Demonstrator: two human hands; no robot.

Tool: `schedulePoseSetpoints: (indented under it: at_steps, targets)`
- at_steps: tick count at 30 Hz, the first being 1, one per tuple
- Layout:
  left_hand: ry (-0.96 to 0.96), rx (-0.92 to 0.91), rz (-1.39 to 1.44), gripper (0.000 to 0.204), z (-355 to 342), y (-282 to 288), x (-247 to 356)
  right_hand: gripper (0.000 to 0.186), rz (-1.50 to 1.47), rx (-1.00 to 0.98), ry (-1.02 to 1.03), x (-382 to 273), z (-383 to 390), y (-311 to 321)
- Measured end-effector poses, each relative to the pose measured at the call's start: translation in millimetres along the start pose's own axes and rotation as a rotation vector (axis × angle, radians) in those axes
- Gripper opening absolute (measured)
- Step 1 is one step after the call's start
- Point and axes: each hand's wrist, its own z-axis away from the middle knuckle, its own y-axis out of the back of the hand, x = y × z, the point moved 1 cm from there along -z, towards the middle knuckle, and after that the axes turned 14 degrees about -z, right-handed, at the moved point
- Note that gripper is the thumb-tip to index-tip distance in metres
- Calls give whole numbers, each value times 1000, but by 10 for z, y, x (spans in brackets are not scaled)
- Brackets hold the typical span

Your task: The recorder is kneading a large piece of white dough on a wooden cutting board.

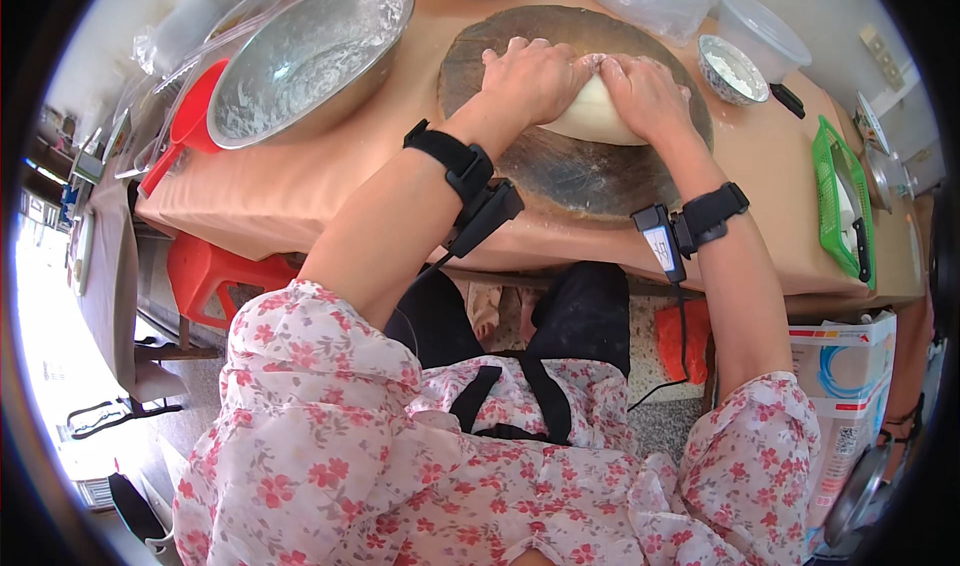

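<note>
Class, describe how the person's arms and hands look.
The left hand and right hand are gloveless. Whitish sleeves carry pink-red flowers. Each wrist has a black strap with a black device; the right one bears a white label. A dark cable trails below.

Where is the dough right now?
In the head view, the dough lies right of centre near the top, on the round wooden board, with the left hand and right hand on it.

White dough (597,119) partly hidden
</note>
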Motion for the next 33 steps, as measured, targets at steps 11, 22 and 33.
schedulePoseSetpoints:
  at_steps: [11,22,33]
  targets:
    - [-38,37,65,51,330,-10,9,51,11,-102,-29,-40,336,-20]
    - [-222,654,8,63,1395,-339,92,49,104,396,517,-12,1393,-233]
    - [-161,627,-80,72,1317,-473,161,54,77,352,416,-49,1351,-257]
